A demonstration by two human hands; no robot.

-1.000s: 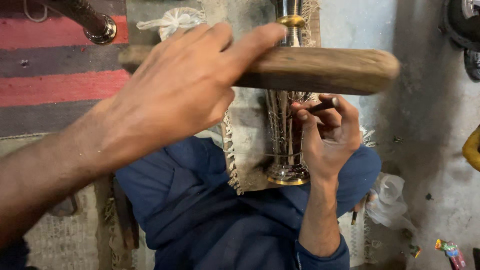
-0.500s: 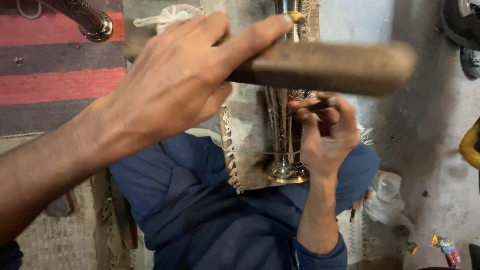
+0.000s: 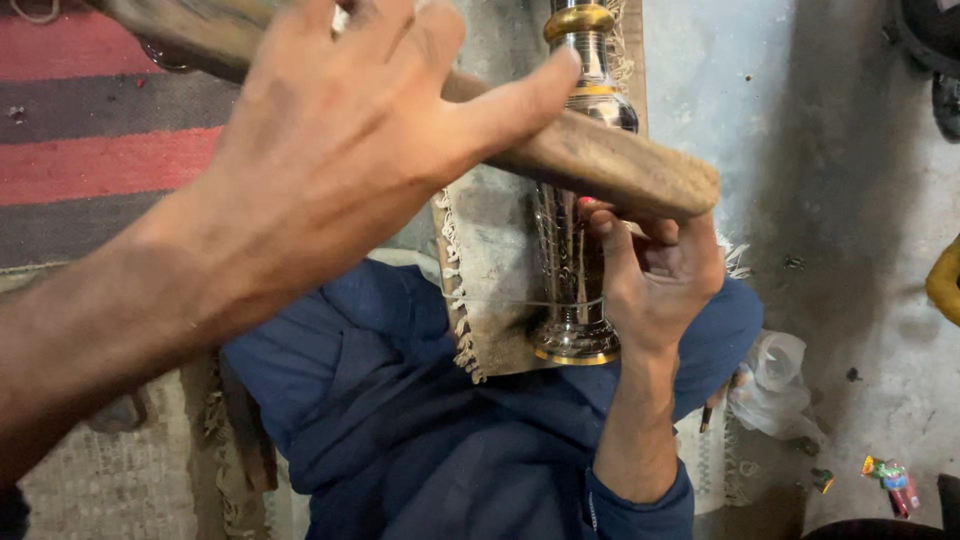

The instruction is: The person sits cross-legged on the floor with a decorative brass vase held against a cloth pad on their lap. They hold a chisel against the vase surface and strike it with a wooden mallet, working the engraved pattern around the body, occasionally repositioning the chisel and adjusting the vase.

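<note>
My left hand [image 3: 330,150] fills the upper left and grips a thick wooden stick [image 3: 610,165], index finger stretched along it. The stick slants down to the right, and its blunt end hangs just above my right hand [image 3: 655,285]. That hand is closed on a small thin tool, mostly hidden under the stick, pressed against the side of a tall engraved silver vase [image 3: 570,300] with gold bands. The vase lies lengthwise on a frayed grey cloth [image 3: 490,260] over my blue-trousered lap [image 3: 400,420].
A red and grey striped rug [image 3: 90,160] lies to the left. On the grey concrete floor at the right are a crumpled clear plastic bag [image 3: 775,385], a yellow object [image 3: 945,280] at the edge, and a small colourful wrapper [image 3: 890,475].
The wooden stick has swung from level to slanting down, its end now close over my right hand. My right hand stays on the vase with the tool.
</note>
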